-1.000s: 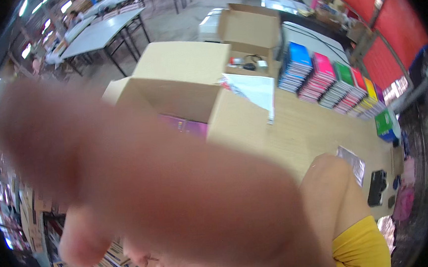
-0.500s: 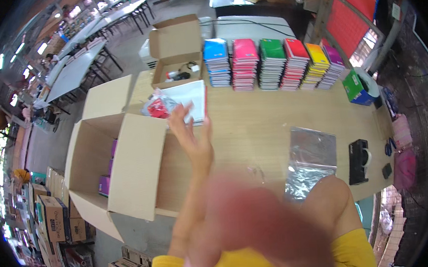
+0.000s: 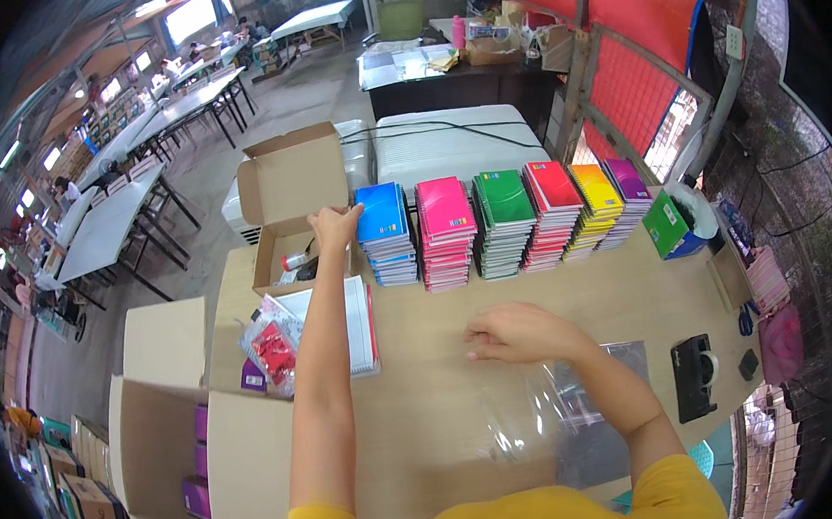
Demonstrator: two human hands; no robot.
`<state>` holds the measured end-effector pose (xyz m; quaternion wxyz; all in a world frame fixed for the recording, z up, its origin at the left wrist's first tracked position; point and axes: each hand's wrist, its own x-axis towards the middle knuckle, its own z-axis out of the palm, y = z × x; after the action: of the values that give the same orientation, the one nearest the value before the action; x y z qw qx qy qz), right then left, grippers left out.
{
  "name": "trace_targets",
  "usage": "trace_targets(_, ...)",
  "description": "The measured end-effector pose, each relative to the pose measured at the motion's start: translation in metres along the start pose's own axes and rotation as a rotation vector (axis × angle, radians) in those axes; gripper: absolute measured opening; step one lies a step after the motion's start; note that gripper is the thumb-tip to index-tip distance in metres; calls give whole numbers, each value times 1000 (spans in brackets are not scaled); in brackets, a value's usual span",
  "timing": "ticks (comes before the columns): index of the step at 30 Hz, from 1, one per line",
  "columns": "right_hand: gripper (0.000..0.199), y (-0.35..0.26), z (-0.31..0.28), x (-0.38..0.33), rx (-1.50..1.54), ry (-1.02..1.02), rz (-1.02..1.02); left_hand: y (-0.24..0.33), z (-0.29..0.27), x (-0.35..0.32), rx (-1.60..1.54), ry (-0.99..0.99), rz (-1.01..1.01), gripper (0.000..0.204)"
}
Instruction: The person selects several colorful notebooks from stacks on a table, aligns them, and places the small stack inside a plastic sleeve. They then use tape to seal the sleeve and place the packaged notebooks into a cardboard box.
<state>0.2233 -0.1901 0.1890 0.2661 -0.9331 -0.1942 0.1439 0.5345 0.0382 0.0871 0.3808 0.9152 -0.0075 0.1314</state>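
My left hand (image 3: 335,228) reaches far across the wooden table (image 3: 445,402) and touches the left edge of the blue notebook stack (image 3: 384,231). Whether it grips a notebook I cannot tell. To its right stand stacks of spiral notebooks in pink (image 3: 447,230), green (image 3: 504,220), red (image 3: 555,210), yellow (image 3: 597,203) and purple (image 3: 629,191). My right hand (image 3: 518,333) lies curled, knuckles up, on the table at the top edge of clear plastic bags (image 3: 567,418).
A small open carton (image 3: 290,186) stands left of the blue stack. White spiral notebooks (image 3: 344,327) and a bagged packet with red items (image 3: 270,345) lie in front of it. A large open box (image 3: 173,440) sits lower left. A black tape dispenser (image 3: 694,375) and a green box (image 3: 665,225) are at the right.
The blurred hand that covered the lens has gone. My left arm has stretched further out to the blue stack, and my right hand has come down onto the plastic bags.
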Motion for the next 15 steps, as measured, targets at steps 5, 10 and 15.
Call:
trace_targets(5, 20, 45, 8, 170, 157, 665, -146, -47, 0, 26, -19, -33, -44, 46)
trace_targets(10, 33, 41, -28, 286, -144, 659, 515, -48, 11, 30, -192, -202, -178, 57)
trace_targets(15, 43, 20, -18, 311, -17, 786, 676, -52, 5, 27, -158, -114, -176, 66)
